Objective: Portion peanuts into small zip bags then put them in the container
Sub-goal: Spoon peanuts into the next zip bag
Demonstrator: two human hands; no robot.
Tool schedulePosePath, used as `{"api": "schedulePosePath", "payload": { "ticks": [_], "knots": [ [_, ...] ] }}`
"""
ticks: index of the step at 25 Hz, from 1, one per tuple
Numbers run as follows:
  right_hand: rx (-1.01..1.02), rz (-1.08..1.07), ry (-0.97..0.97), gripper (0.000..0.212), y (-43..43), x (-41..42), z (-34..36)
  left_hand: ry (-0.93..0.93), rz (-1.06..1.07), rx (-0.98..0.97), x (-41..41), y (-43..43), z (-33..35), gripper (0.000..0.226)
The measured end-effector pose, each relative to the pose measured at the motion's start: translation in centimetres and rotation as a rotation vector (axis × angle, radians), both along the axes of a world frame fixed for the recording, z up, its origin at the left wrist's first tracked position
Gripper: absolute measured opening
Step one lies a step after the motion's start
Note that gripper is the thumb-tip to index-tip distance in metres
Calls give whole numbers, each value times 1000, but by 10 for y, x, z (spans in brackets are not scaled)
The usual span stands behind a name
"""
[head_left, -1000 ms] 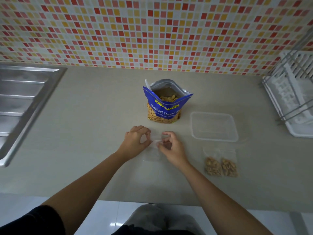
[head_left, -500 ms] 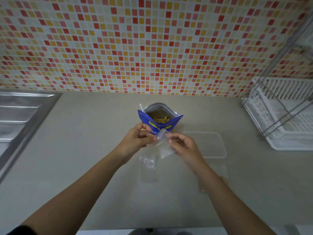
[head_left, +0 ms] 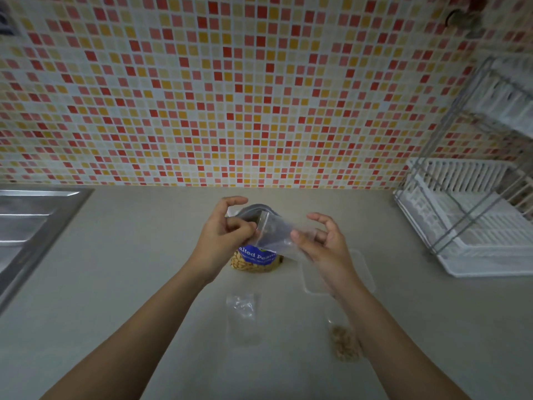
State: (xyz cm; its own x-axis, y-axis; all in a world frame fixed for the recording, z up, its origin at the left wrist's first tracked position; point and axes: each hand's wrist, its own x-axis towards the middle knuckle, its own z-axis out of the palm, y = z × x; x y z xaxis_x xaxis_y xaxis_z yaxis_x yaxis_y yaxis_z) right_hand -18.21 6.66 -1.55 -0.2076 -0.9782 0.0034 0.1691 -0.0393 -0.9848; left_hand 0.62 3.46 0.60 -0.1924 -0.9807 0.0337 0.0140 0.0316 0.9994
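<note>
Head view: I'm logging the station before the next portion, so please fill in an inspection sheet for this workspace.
Surface: beige counter, dim light.
Job's things: open peanut bag upright; empty zip bag held near its mouth; clear container to its right; filled zip bag and spare zip bag lying on the counter.
Clutter: nothing seen.
Hands: left hand and right hand both pinch the empty zip bag.
Cables: nothing seen.
Surroundings: sink left, dish rack right, mosaic wall behind.

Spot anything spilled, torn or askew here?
Nothing stands out. The peanut bag stands upright and open, no loose peanuts show on the counter, the left hand and right hand pinch an empty zip bag, and a filled bag lies flat nearby.
</note>
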Motion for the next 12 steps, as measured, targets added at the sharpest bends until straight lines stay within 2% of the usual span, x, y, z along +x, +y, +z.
{"api": "schedulePosePath", "payload": {
  "ticks": [3,6,10,12],
  "knots": [
    [-63,0,58,42,-12,-4,7,-98,81,-65,-6,-7,2,48],
    [-127,44,97,42,-22,-5,11,-219,146,-110,-8,-13,6,50],
    [-157,74,132,40,-31,-5,13,-171,148,-101,-6,-19,15,43],
    [-145,87,154,42,-34,-5,13,-158,88,-57,-5,-23,18,32]
  ]
}}
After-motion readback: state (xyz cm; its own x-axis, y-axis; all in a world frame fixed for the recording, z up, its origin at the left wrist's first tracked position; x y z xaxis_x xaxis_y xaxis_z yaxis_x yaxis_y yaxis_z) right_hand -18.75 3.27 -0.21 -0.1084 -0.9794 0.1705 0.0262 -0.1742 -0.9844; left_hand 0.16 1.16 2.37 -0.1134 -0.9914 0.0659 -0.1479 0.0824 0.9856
